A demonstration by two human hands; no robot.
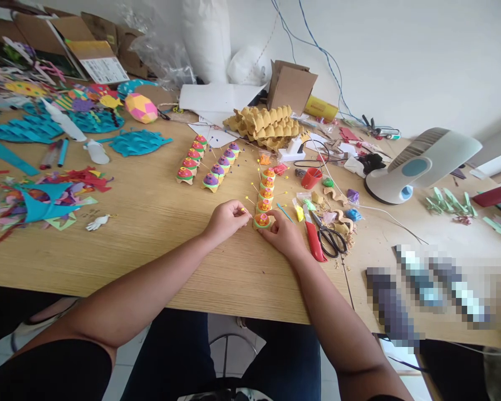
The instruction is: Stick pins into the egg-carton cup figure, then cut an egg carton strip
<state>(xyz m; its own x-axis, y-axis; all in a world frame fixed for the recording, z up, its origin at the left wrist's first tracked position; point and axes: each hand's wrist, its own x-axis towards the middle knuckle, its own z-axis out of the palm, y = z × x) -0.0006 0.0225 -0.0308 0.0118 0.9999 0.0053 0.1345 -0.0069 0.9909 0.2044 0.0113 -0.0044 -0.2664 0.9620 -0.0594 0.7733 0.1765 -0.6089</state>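
Orange egg-carton strip lies on the bench; fingers of the right hand hold its near cup, those of the left hand pinch a yellow-tipped stick.

Three decorated egg-carton strips, one fan, one knife, one red cup

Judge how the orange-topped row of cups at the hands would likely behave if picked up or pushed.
The row of cups looks like cut egg carton, so it is probably light and fairly stiff. Resting along the table, it would likely slide rather than roll. The thin yellow-tipped stems jutting from its sides may bend or snag.
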